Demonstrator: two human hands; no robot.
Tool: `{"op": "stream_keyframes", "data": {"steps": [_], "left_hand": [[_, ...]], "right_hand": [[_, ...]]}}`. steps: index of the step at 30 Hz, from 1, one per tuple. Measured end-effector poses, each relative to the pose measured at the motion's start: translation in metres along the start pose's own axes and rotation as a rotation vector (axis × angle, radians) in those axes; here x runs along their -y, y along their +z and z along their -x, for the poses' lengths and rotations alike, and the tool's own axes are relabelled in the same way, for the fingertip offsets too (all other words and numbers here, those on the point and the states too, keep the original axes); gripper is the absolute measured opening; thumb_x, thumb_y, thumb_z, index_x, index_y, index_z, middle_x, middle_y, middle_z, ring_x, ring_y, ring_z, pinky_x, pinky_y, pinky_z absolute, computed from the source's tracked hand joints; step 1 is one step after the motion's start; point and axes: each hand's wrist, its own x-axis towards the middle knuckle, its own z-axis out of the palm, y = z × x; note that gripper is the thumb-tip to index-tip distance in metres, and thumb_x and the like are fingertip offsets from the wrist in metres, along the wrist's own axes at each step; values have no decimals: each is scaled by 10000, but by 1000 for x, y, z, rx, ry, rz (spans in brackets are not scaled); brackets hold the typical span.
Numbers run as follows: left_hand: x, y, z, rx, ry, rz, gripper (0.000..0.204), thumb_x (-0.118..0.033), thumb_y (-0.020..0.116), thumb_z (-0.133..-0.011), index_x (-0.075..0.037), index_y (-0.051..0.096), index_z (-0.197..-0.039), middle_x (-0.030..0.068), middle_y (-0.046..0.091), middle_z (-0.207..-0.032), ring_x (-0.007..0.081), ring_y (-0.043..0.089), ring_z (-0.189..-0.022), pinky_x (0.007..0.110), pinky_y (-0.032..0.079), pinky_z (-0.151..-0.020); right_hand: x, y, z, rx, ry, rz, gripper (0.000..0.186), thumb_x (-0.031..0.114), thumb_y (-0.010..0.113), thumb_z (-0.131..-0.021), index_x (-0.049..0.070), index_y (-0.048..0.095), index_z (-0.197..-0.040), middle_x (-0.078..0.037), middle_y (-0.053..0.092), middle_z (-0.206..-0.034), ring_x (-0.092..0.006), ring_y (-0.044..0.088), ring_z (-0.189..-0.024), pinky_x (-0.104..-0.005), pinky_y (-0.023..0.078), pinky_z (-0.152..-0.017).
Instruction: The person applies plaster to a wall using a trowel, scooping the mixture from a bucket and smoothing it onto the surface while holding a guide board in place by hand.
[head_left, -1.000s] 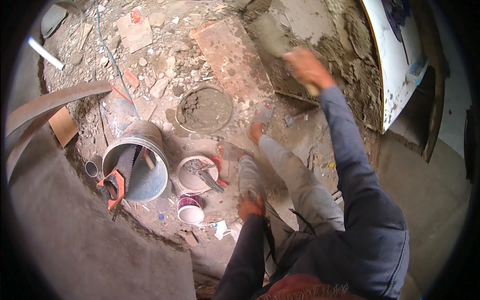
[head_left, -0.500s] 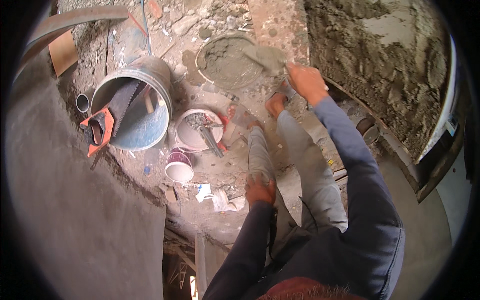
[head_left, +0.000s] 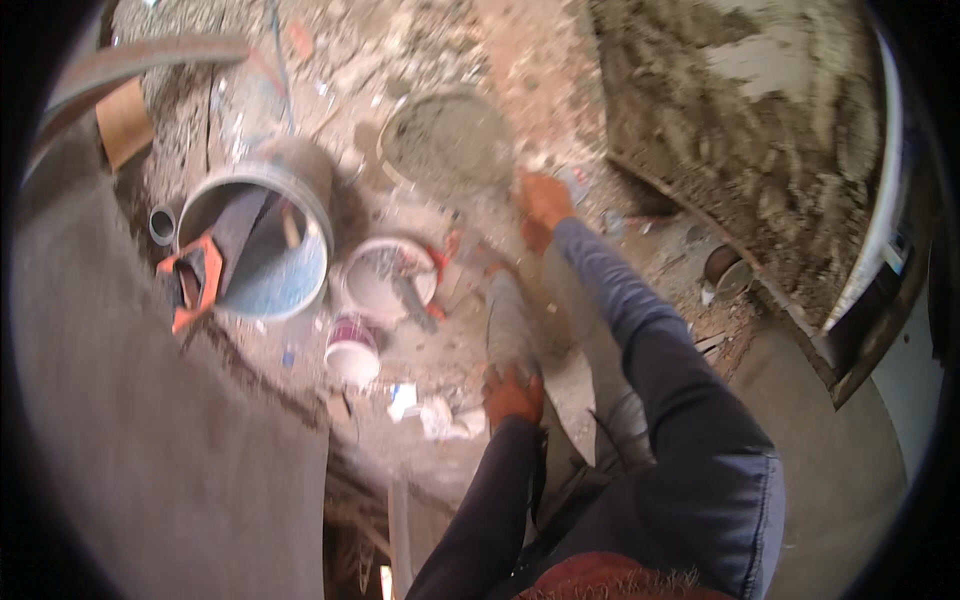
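Presumably, the step in hand is work in the grey mortar (head_left: 448,135), which is held in a round tub (head_left: 394,176) set on the rubble-strewn ground (head_left: 345,75) at the upper middle of the frame. The right hand (head_left: 545,205) is placed just beside the tub's lower right rim; whether the rim is touched cannot be told. Its fingers look curled, but what, if anything, is clamped by them is lost in the blur. The left hand (head_left: 513,393) is rested on the left trouser leg (head_left: 513,315), below the middle of the frame, with its fingers laid apart over the cloth.

For good work here, the wrist is best kept firm, and the mortar is best met at a shallow angle, so that it is lifted cleanly rather than smeared over the rim. Balance is best taken through the left hand; if the tub were leaned upon, it could be tipped.

The tub's mouth is turned upward. No true long axis is shown by so round a shape; its outline is seen as a slight oval, a little wider from side to side. By contrast, the right forearm (head_left: 640,310) is pointed from the lower right toward the upper left.
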Motion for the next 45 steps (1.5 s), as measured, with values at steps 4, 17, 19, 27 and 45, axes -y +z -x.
{"op": "stream_keyframes", "data": {"steps": [4,17,19,27,45], "left_hand": [[-9,-8,-5,-60,38,32,602,-463,708,-813,-174,611,-1332,189,468,-1489,429,518,-1261,511,454,-1029],[-9,-47,-6,-72,79,27,614,-464,668,-856,-133,564,-1363,201,506,-1408,437,547,-1190,530,475,-971],[-2,-48,-6,-47,97,15,613,-467,665,-860,-131,566,-1363,197,510,-1406,436,548,-1188,529,476,-971],[3,-38,-4,-41,25,100,590,-458,650,-889,-123,565,-1368,188,497,-1430,428,527,-1221,522,473,-983],[20,3,-3,22,-39,108,602,-466,679,-859,-160,585,-1369,162,454,-1504,418,504,-1285,510,460,-1030]], "right_hand": [[27,-72,-7,26,-23,23,447,379,636,-921,58,610,-1231,-227,703,-1012,-426,670,-987,-506,543,-837],[120,-400,6,480,-35,-1250,413,334,640,-987,41,575,-1270,-14,593,-751,-75,523,-527,-227,482,-421],[38,-429,-24,305,133,-1142,445,310,633,-990,18,546,-1314,-47,597,-812,-81,528,-555,-216,460,-389],[100,-502,70,-455,87,-215,414,519,560,-990,105,563,-985,-8,553,-758,-91,556,-575,-264,502,-496],[64,21,-47,53,-206,-92,442,381,614,-953,33,594,-1225,-201,700,-1121,-408,670,-1036,-509,525,-885]]}}
